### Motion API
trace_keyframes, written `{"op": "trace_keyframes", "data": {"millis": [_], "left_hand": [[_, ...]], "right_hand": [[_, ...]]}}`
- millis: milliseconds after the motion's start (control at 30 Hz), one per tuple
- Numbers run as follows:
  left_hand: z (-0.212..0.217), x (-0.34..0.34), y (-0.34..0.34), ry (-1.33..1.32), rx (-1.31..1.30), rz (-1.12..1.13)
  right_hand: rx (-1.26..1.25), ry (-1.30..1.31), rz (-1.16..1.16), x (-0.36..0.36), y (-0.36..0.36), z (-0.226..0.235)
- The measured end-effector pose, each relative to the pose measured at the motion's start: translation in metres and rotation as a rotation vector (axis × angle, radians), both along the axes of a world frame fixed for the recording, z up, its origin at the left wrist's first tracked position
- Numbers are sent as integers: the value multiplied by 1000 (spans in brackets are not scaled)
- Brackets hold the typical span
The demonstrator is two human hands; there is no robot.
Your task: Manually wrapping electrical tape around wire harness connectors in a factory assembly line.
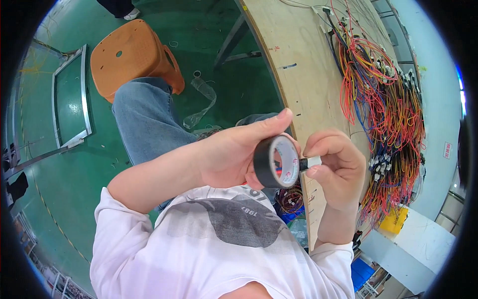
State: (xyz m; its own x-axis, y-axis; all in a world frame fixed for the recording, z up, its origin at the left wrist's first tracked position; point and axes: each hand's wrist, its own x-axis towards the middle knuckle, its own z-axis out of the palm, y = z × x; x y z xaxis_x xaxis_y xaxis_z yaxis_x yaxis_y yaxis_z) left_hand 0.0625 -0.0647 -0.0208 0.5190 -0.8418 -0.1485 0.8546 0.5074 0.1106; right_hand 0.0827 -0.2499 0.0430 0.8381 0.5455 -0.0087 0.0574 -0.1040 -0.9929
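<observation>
My left hand (226,154) was closed around a black tape roll (276,162), held above the plywood board's (298,60) edge. My right hand (336,167) pinched a small white connector (312,162) — fingers curled tight — against the roll, near the wire harness (388,109).

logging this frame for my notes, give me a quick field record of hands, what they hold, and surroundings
left hand: grips black tape roll
right hand: pinches small white connector at the roll's edge
work surface: plywood board carrying wire harness, red, orange, blue, black
seat: orange plastic stool
floor: green floor
</observation>
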Motion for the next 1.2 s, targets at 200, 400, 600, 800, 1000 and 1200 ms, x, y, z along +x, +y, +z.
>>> {"op": "trace_keyframes", "data": {"millis": [200, 400, 600, 800, 1000, 1200], "left_hand": [[-1, -2, -9, 0, 103, 54], [-12, 6, 6, -179, 123, -134], [10, 14, 23, -774, 595, 12], [6, 1, 19, -521, 519, 191], [13, -2, 17, -834, 966, 359], [8, -16, -6, -708, 942, 485]], "right_hand": [[-44, 32, -29, 5, 5, -2], [-205, -28, 58, 4, 11, 7], [-50, 495, -98, 7, 20, 10], [-37, 519, -111, 13, 26, 2], [-70, 429, -165, 16, 29, -4], [-33, 347, -266, 11, 27, -8]]}}
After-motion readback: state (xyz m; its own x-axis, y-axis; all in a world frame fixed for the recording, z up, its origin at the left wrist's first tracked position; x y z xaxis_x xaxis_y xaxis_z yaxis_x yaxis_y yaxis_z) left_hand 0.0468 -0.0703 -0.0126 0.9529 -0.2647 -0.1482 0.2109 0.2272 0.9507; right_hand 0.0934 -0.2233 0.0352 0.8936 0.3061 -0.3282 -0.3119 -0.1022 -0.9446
